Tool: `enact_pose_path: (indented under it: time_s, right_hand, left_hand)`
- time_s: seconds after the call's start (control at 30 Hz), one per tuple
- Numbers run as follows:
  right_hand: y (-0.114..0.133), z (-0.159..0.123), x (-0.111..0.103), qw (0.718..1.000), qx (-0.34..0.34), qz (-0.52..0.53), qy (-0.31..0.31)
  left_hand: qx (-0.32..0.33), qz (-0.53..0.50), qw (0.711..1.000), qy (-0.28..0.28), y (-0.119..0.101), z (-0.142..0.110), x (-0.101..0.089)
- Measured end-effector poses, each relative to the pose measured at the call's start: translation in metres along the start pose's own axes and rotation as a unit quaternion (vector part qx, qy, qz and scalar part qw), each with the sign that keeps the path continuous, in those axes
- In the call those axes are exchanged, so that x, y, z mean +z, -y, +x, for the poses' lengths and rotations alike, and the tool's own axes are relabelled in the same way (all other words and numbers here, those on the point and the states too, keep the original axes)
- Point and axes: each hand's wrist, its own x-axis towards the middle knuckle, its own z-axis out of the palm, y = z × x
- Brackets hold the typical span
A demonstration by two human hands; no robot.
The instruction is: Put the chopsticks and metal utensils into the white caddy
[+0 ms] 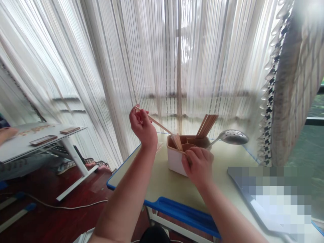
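Note:
A white utensil holder with a brown inside stands on the small table. My left hand is raised left of it, fingers closed on a thin wooden chopstick that slants down to the holder. At the front rim, my right hand is closed; its fingers hide what they grip. Between the hands, a bundle of pale thin sticks leans in the holder's left part. Several wooden chopsticks stand at its back right. A metal slotted ladle sticks out to the right.
The small table has a blue edge and a blue front tray. A laptop-like device, partly pixelated, lies at right. Sheer curtains hang behind. At left, another table bears two phones, small pieces and another person's hand.

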Motion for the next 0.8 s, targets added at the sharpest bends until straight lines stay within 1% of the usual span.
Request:
enact_pose_path:
  time_s: [0.07, 0.17, 0.27, 0.37, 0.5, 0.6, 0.67, 0.8]
  right_hand:
    - [0.0, 0.0, 0.001, 1.0, -0.003, -0.002, 0.001]
    - [-0.001, -0.001, 0.002, 1.0, -0.003, -0.007, 0.004]
    - [-0.002, -0.002, 0.003, 1.0, -0.005, -0.013, 0.001]
    - [-0.002, -0.002, 0.003, 1.0, -0.009, -0.016, -0.003]
    - [0.001, -0.001, 0.002, 1.0, -0.007, -0.013, -0.012]
    - [0.002, -0.001, 0.002, 1.0, -0.007, -0.009, -0.016]
    - [0.003, -0.001, 0.003, 1.0, -0.006, -0.009, -0.015]
    - [0.003, -0.002, 0.004, 1.0, -0.002, -0.012, -0.01]
  left_hand:
    - [0.008, 0.02, 1.0, 0.006, -0.001, -0.001, -0.002]
    - [0.006, 0.046, 0.998, 0.048, 0.005, -0.009, -0.003]
    - [-0.005, 0.051, 0.994, 0.094, 0.018, -0.018, -0.003]
    - [-0.023, 0.046, 0.989, 0.14, 0.036, -0.025, -0.005]
    - [-0.078, 0.025, 0.97, 0.227, 0.06, -0.035, -0.009]
    - [-0.113, 0.02, 0.951, 0.286, 0.071, -0.041, -0.012]
    - [-0.125, 0.023, 0.941, 0.312, 0.074, -0.043, -0.013]
    - [-0.154, 0.021, 0.928, 0.34, 0.078, -0.047, -0.015]
